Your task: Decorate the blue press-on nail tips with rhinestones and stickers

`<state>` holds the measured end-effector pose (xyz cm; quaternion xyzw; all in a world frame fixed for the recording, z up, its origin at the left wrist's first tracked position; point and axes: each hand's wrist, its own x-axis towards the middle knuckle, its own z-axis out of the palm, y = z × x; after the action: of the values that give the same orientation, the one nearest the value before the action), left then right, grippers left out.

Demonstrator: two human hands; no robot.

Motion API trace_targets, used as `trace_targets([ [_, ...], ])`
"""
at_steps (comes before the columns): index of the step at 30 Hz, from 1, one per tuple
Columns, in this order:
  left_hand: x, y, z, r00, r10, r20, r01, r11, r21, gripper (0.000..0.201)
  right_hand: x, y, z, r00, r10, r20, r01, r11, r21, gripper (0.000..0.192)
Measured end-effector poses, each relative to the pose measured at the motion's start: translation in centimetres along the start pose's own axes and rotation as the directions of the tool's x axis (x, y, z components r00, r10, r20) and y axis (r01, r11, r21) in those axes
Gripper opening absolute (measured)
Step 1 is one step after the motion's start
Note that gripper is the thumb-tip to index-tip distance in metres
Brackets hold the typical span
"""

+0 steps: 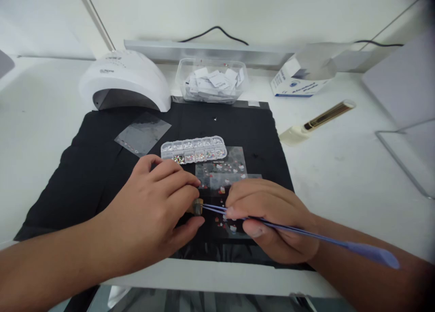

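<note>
My right hand (272, 216) grips a pair of purple tweezers (306, 234), their tips pointing left. Those tips meet a small shiny brown-grey piece (197, 207), perhaps a false nail, which my left hand (156, 207) holds between thumb and fingers. Most of that piece is hidden by the fingers. Under and between the hands lie clear sticker sheets (234, 160) with small red and white cartoon figures. Just beyond my left fingers is a clear divided case (193, 149) of tiny rhinestones and beads.
A black mat (102, 167) covers the table's middle. On it lies another clear sheet (143, 133). Behind stand a white nail lamp (125, 78), a plastic tub (212, 94) of white packets and an alcohol pads box (295, 85). A gold-handled brush (329, 115) lies at right.
</note>
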<state>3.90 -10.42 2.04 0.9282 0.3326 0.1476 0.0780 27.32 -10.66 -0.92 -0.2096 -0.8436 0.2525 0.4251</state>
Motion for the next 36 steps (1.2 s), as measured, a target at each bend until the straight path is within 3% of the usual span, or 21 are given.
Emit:
trace_targets([
  [36,0.05,0.01,-0.01,1.000,0.004,-0.006,-0.004,1.000,0.009,0.014,0.04,-0.27,-0.10,1.000,-0.013,0.019,0.013,1.000,-0.023,0.020],
])
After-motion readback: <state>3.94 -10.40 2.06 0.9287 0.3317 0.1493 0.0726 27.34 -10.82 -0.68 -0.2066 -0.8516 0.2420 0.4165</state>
